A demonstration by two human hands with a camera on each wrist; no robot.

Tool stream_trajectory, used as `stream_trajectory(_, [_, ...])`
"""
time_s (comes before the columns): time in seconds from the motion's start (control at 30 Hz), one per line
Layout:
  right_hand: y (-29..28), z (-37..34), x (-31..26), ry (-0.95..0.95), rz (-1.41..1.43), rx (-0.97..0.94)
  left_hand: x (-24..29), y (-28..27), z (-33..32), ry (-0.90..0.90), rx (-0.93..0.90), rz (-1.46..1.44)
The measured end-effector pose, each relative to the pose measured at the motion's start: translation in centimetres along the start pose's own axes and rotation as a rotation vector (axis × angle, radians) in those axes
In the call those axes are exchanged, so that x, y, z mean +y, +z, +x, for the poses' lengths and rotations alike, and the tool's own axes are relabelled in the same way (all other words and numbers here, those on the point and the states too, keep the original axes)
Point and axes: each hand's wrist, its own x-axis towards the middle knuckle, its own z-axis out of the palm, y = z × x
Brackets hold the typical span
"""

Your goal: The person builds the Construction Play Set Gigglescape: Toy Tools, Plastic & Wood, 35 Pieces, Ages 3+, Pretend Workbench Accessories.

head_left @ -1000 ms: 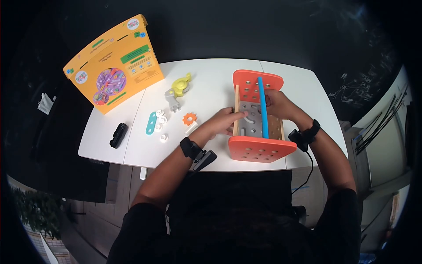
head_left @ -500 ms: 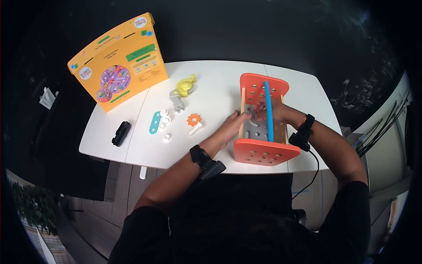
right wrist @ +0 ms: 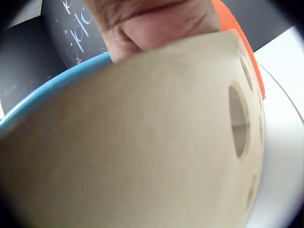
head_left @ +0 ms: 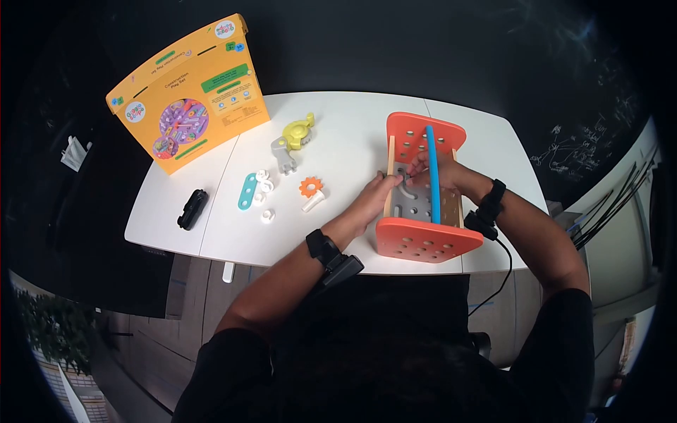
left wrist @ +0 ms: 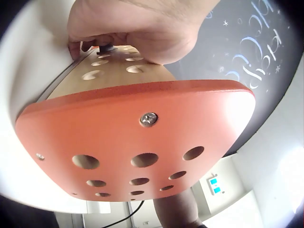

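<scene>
An orange-ended wooden toy toolbox [head_left: 430, 241] with a blue handle [head_left: 434, 180] and holes in its panels stands at the right of the table. My left hand [head_left: 374, 201] grips its left side panel, thumb over the top edge. In the left wrist view, fingers of that hand reach down the panel's outer face beside a small dark piece [left wrist: 107, 48]. My right hand [head_left: 441, 175] reaches under the handle into the box. Its fingertips pinch at a small grey piece against the inside of the left panel, close to my left thumb; the piece is mostly hidden.
Left of the toolbox lie an orange gear [head_left: 310, 187], a white bolt [head_left: 313, 201], several white nuts [head_left: 265, 185], a teal strip [head_left: 247, 191] and a yellow-and-grey toy tool [head_left: 290, 141]. A yellow box [head_left: 190, 92] stands at the back left, with a black case [head_left: 192, 209] nearer me.
My right hand has moved left under the blue handle, its fingers now at the left panel's inner side. My left hand keeps hold of that panel. The whole head view has shifted slightly.
</scene>
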Motion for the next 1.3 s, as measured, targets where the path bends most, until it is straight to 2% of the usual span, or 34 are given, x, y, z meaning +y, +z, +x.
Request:
stream_trajectory(0.1, [0.1,0.8,1.2,-0.032,0.003,0.000,-0.4,-0.2,0.3,0.030,-0.008,0.019])
stream_trajectory(0.13, [0.2,1.0,1.5,-0.015,0.117,-0.021,-0.9,-0.2,0.6,0.030,-0.008,0.020])
stream_trajectory(0.17, [0.2,1.2,1.8,0.002,0.230,-0.043,-1.5,-0.1,1.0,0.020,0.071,0.013])
stream_trajectory(0.2, [0.1,1.4,2.1,0.001,0.230,-0.043,-2.0,-0.1,1.4,0.009,0.150,0.007])
stream_trajectory(0.3, [0.1,1.4,1.7,0.033,0.252,-0.085,-1.7,-0.2,1.0,0.043,0.102,0.046])
stream_trajectory(0.37, [0.2,1.7,1.3,0.162,0.213,-0.144,-2.1,-0.3,1.4,0.045,0.117,0.041])
stream_trajectory(0.5, [0.5,1.3,1.3,0.179,0.180,-0.126,-1.8,0.0,1.0,0.037,0.136,0.013])
stream_trajectory(0.57, [0.6,0.9,1.2,0.083,0.149,-0.095,-1.0,0.2,0.2,0.035,0.123,0.018])
stream_trajectory(0.8, [0.7,1.2,1.5,0.087,0.202,-0.176,-0.4,0.4,-0.6,0.046,0.077,0.000])
stream_trajectory(0.97, [0.5,1.2,1.0,0.121,0.124,-0.207,0.0,0.6,-0.9,0.029,0.087,0.000])
stream_trajectory(1.07, [0.8,0.1,-0.4,0.107,0.110,-0.113,0.5,0.9,-1.3,0.036,0.070,-0.026])
stream_trajectory(1.23, [1.2,0.2,-0.1,0.029,0.027,-0.138,1.5,1.6,-2.2,0.011,0.100,-0.043])
stream_trajectory(1.3, [1.1,0.4,0.2,0.017,0.004,-0.152,2.1,1.8,-2.8,0.004,0.050,-0.055])
